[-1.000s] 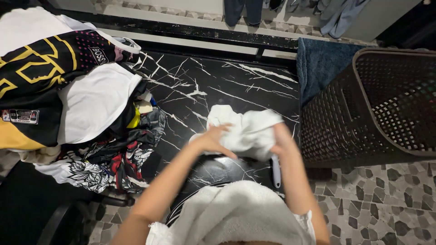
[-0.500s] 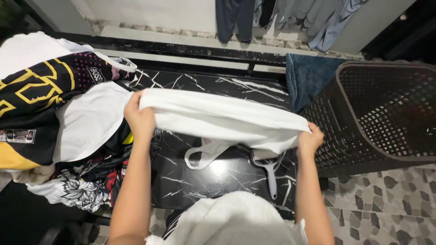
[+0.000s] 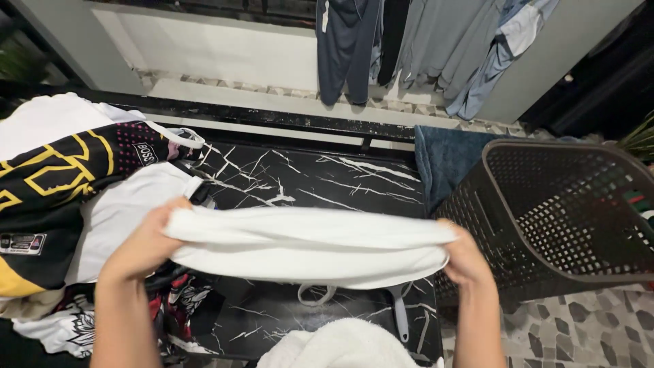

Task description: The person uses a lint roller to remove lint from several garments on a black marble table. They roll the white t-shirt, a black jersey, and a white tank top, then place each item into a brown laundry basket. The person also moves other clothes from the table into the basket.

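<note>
A white garment (image 3: 306, 245) hangs stretched sideways in the air, soft and thick-looking, folded over on itself so it forms a long horizontal band with a rounded lower edge. A thin white strap loop dangles from its underside near the middle. It is held above a black marble-patterned table (image 3: 306, 184) with white veins, not resting on it.

The left hand (image 3: 146, 242) grips the garment's left end, fingers curled shut around the bunched cloth. The right hand (image 3: 463, 259) clasps the right end the same way, closed over the fabric's edge, so the cloth spans the whole gap between the two hands and sags only slightly.

Below the garment, close to the person's body, lies a fluffy white towel (image 3: 340, 347), and just beside it a grey handled tool (image 3: 400, 317) lies on the table, partly hidden by the cloth. To the left a heap of clothes (image 3: 82, 197) is piled up, with a black-and-yellow patterned shirt on top and white pieces beneath. To the right stands a dark brown perforated laundry basket (image 3: 558, 218), with a blue towel (image 3: 443, 160) draped just behind its near corner. Grey and dark garments (image 3: 409, 48) hang along the far wall.
</note>
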